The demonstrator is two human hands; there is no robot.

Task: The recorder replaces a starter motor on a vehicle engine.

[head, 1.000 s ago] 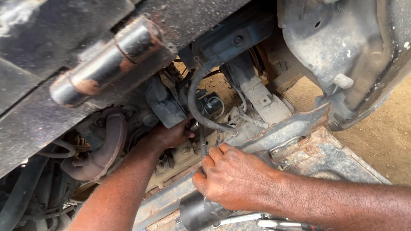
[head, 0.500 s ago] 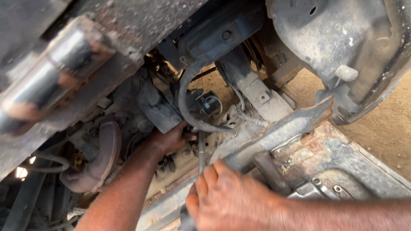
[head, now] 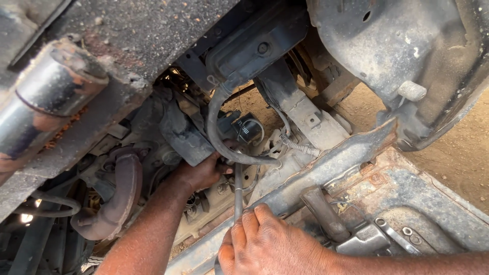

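**Two hands on a metal rod under a vehicle**

Fingers [head: 249,226] of the right hand [head: 270,247] are curled tight together around the lower end of a thin metal rod [head: 238,186], which stands nearly upright between the two hands. The left hand [head: 204,173] reaches up into the machinery, its fingers wrapped over a dark part at the rod's top end; exactly what they pinch cannot be told. A black hose [head: 216,137] loops just above that hand. A rusty curved pipe [head: 119,196] sits to the left, and a dirty steel beam [head: 336,163] crosses beside the right hand.
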